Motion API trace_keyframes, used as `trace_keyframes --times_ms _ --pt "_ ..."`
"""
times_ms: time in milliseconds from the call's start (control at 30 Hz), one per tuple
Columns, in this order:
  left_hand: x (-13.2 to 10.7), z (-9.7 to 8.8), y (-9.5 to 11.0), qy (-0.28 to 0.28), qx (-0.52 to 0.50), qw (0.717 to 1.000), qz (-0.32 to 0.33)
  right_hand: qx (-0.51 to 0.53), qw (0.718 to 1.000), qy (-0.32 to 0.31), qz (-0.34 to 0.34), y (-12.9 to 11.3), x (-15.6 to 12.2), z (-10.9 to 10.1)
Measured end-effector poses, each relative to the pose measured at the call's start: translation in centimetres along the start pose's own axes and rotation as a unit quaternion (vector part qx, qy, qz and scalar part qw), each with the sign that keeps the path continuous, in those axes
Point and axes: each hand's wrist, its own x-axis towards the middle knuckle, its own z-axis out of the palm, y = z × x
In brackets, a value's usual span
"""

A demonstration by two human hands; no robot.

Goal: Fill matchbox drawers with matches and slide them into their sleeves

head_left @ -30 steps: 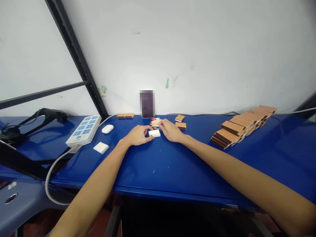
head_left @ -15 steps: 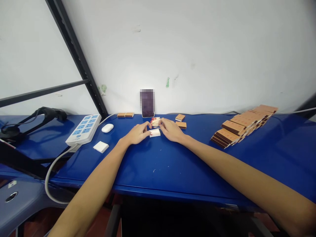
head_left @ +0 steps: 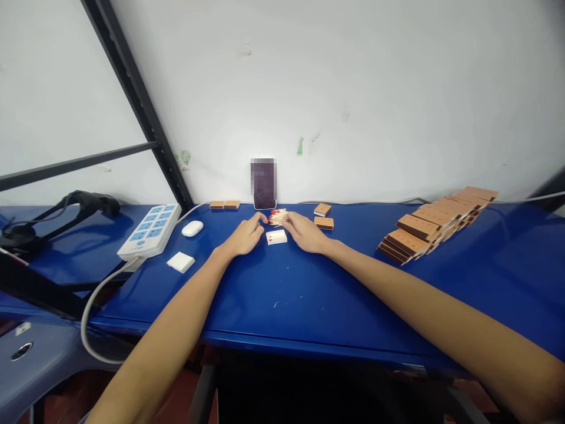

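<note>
Both my hands rest on a blue table (head_left: 309, 294) near the wall. A small white matchbox tray (head_left: 276, 237) lies between them. Just behind it is a pile of red-tipped matches (head_left: 277, 217). My left hand (head_left: 243, 237) reaches its fingertips to the left side of the pile, fingers curled. My right hand (head_left: 304, 232) reaches the right side of the pile, fingers bent together. Whether either hand pinches any matches is too small to make out.
Two brown matchbox sleeves (head_left: 323, 217) lie right of my right hand, two more (head_left: 224, 205) by the wall. A long stack of brown sleeves (head_left: 435, 223) fills the right. Left: white earbud case (head_left: 192, 229), white tray (head_left: 180, 262), power strip (head_left: 150, 232), phone (head_left: 263, 184) against wall.
My left hand has let go of the white tray and moved back to the match pile. My right hand has shifted slightly. The tray stays in place.
</note>
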Motion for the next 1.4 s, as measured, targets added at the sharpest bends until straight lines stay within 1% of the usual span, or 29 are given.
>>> trace_keyframes --times_ms 167,300,367,533,667,733,833,1100,1200,1400 --pt "0.2 0.1 -0.4 0.015 0.007 1.0 0.006 0.022 0.997 0.004 -0.069 -0.7 -0.5 -0.4" --pt "0.7 0.5 -1.1 0.076 0.068 0.994 0.028 0.016 0.996 0.001 -0.085 -1.2 -0.9 -0.8" --pt "0.9 0.8 -1.4 0.08 0.091 0.992 0.037 0.007 0.997 0.0 -0.073 -1.3 -0.9 -0.9" --pt "1.1 1.3 -2.0 0.039 0.122 0.991 0.041 -0.023 1.0 0.017 -0.014 -1.0 -0.5 -0.7" --pt "1.2 1.4 -2.3 0.019 0.14 0.989 0.046 -0.08 0.996 0.002 0.036 -0.7 -0.1 -0.4" --pt "1.2 1.4 -2.3 0.011 0.142 0.989 0.048 -0.104 0.993 -0.011 0.05 -0.6 0.0 -0.3" --pt "1.1 1.3 -2.2 0.008 0.142 0.988 0.056 -0.124 0.991 -0.027 0.053 -0.7 0.2 -0.2" --pt "1.0 0.7 -1.4 0.004 0.155 0.985 0.068 -0.137 0.984 -0.023 0.109 -1.0 0.2 -0.3" --pt "1.1 0.6 -1.2 0.003 0.156 0.986 0.066 -0.134 0.985 -0.032 0.108 -1.0 0.2 -0.3" --pt "1.1 0.8 -1.1 0.0 0.155 0.986 0.056 -0.162 0.982 -0.068 0.072 -0.7 0.3 0.0"
